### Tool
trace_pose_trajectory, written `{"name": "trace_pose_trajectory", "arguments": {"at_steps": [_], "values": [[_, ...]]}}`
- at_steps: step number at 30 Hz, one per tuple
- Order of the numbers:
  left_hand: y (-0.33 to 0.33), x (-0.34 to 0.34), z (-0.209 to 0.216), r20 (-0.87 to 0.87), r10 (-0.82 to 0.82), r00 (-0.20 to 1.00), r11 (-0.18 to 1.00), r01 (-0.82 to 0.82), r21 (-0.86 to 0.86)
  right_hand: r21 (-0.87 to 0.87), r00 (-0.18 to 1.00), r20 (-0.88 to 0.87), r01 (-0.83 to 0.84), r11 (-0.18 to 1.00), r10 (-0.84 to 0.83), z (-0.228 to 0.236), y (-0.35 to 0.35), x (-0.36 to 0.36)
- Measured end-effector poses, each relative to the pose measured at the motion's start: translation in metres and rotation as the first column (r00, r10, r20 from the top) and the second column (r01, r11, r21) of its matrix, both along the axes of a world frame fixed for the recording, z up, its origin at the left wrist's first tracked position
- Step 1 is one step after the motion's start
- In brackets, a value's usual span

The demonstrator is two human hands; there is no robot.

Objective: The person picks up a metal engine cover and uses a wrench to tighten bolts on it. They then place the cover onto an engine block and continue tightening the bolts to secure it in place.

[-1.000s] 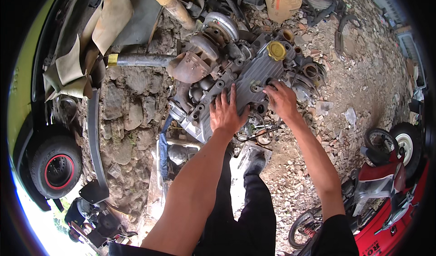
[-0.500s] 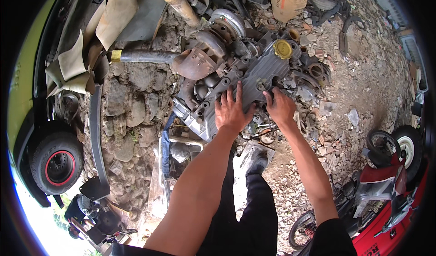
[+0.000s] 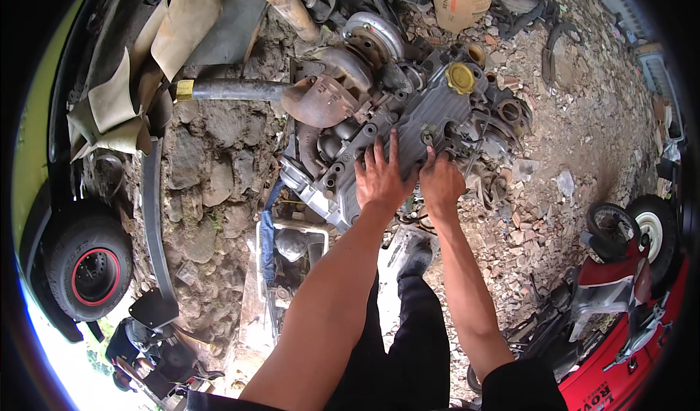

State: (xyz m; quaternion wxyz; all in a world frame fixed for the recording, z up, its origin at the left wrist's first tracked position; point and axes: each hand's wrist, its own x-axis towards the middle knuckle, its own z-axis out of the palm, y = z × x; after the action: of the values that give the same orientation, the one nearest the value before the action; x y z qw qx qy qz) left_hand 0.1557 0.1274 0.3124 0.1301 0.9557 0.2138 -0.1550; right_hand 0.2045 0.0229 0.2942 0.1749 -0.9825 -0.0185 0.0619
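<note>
A grey ribbed engine valve cover (image 3: 436,112) with a yellow oil filler cap (image 3: 460,79) tops the engine in front of me. My left hand (image 3: 380,181) lies on the near part of the cover, fingers stretched out and holding nothing. Close on its right, my right hand (image 3: 442,185) is curled at the cover's right edge, its index finger pointing forward. What its fingers close on, if anything, is hidden. A thin metal rod (image 3: 477,145) slants just right of that hand; whether the hand touches it I cannot tell. Rusty exhaust parts (image 3: 317,103) sit along the engine's left side.
A pipe (image 3: 233,90) sticks out left over a stone wall (image 3: 219,181). A light-coloured frame (image 3: 294,227) stands below the engine. Rubble (image 3: 561,214) covers the ground on the right, near a motorcycle (image 3: 609,294). A spare wheel (image 3: 95,274) is at far left.
My right hand has shifted left and nearer to me, closer to my left hand, and its fingers are more curled. The thin rod now shows beside it. My left hand stays on the cover.
</note>
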Motion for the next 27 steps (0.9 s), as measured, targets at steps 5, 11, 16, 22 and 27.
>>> {"name": "trace_pose_trajectory", "arguments": {"at_steps": [5, 11, 16, 22, 27], "values": [[-0.002, -0.001, 0.001, -0.001, -0.007, 1.0, 1.0, 0.007, 0.002, -0.059, 0.994, -0.087, -0.063, 0.996, 0.058, 0.002, 0.004, 0.0], [-0.004, -0.001, 0.001, 0.043, 0.019, 0.999, 1.0, -0.019, 0.011, 0.05, 0.936, -0.229, -0.263, 0.963, 0.268, 0.001, -0.028, 0.012], [0.0, 0.0, 0.008, 0.0, 0.04, 0.999, 0.998, -0.04, -0.046, 0.094, 0.906, -0.135, -0.392, 0.915, 0.402, 0.0, -0.038, 0.014], [0.002, 0.001, 0.011, -0.039, 0.046, 0.998, 0.995, -0.049, -0.084, 0.012, 0.894, -0.162, -0.422, 0.906, 0.419, 0.009, -0.032, 0.011], [0.003, -0.001, 0.01, -0.014, 0.048, 0.999, 0.995, -0.049, -0.09, -0.098, 0.892, -0.245, -0.412, 0.906, 0.379, 0.014, -0.025, 0.01]]}}
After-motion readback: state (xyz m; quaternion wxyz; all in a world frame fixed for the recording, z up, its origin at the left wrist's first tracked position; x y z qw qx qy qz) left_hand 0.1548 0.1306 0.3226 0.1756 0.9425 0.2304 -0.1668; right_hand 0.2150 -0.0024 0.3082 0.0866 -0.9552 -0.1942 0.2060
